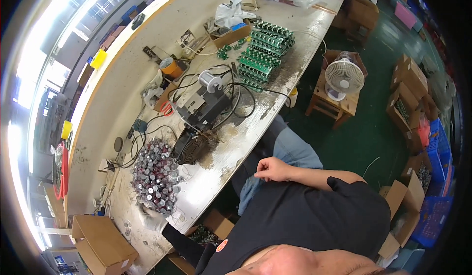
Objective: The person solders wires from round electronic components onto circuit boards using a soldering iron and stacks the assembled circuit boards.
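My left hand (153, 220), in a white glove, reaches to the near edge of a large heap of small round silver-capped parts (156, 179) with reddish bits among them. Its fingertips touch the heap and are partly lost against it, so their grip does not show. My bare right hand (273, 169) is above my lap, off the table's edge, with its fingers curled in. Whatever it may hold is too small to make out. Between the heap and the stacked boards sits a dark machine (204, 108) with a spool of wire (210, 81) on top.
Green circuit boards (260, 61) are stacked farther along the worktable (221, 176). Cables and red-handled scissors (167, 108) lie around the machine. Cardboard box (105, 245) stands at the table's near left end. Right of the table, a fan (344, 76) rests on a wooden stool (322, 95).
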`<state>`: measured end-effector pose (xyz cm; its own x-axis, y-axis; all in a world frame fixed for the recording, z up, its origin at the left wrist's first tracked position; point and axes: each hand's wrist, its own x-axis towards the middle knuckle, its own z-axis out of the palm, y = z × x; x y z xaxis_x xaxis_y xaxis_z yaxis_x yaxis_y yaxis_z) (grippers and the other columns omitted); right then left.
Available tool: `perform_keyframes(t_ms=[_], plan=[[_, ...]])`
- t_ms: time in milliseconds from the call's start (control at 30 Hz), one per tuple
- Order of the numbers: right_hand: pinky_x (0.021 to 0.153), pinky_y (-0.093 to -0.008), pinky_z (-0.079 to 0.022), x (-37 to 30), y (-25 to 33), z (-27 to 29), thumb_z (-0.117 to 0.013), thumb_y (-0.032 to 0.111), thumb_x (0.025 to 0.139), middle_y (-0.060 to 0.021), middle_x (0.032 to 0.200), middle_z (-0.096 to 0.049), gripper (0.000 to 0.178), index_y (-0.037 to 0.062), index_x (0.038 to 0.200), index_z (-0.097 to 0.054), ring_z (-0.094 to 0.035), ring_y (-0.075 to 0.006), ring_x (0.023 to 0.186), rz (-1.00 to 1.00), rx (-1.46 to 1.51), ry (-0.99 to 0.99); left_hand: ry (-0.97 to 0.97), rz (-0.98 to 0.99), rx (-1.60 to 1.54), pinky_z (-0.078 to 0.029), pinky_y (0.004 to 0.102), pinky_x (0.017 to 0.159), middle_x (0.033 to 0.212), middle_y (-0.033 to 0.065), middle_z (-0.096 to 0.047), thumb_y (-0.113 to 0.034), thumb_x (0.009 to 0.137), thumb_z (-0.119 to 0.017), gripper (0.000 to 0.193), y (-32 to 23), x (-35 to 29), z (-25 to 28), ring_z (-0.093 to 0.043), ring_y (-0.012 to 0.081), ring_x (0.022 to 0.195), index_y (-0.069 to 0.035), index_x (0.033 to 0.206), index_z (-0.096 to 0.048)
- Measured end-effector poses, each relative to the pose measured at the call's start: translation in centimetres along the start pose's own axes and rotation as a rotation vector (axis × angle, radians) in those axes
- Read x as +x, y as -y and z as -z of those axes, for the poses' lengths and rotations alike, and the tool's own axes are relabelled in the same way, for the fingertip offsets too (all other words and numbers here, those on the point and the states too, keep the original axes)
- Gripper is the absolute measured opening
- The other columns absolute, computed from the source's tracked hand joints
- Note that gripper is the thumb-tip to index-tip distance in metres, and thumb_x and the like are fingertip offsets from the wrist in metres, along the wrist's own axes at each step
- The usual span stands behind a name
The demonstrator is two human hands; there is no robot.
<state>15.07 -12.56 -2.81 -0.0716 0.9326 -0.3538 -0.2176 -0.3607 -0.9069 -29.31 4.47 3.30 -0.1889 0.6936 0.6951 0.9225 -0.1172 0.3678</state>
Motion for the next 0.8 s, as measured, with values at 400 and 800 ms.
perform_keyframes(t_ms=[400, 800], plan=[[0.073, -0.0264, -0.048, 7.5, 16.4, 15.0, -0.061, 0.01, 0.089, -0.0062, 0.095, -0.064, 0.018, 0.0008, 0.104, -0.062, -0.058, -0.0125, 0.081, 0.627, -0.56, -0.572, -0.15, 0.566, -0.824, -0.052, 0.027, 0.077, 0.103, 0.0154, -0.066, -0.009, 0.092, -0.057, 0.035, -2.5, 1.6, 0.6, -0.064, 0.0192, 0.089, -0.001, 0.124, -0.046], [0.078, -0.0444, -0.049, 16.2, 20.7, 20.9, -0.05, 0.008, 0.089, -0.0165, 0.115, -0.055, 0.035, 0.0033, 0.124, -0.05, -0.057, -0.0377, 0.098, 0.342, -1.837, -0.684, -0.089, 0.922, -1.677, -0.058, 0.0273, 0.07, 0.1, 0.0109, -0.066, -0.011, 0.096, -0.052, 0.02, -3.5, 4.0, 1.7, -0.066, 0.0154, 0.083, 0.001, 0.111, -0.059]])
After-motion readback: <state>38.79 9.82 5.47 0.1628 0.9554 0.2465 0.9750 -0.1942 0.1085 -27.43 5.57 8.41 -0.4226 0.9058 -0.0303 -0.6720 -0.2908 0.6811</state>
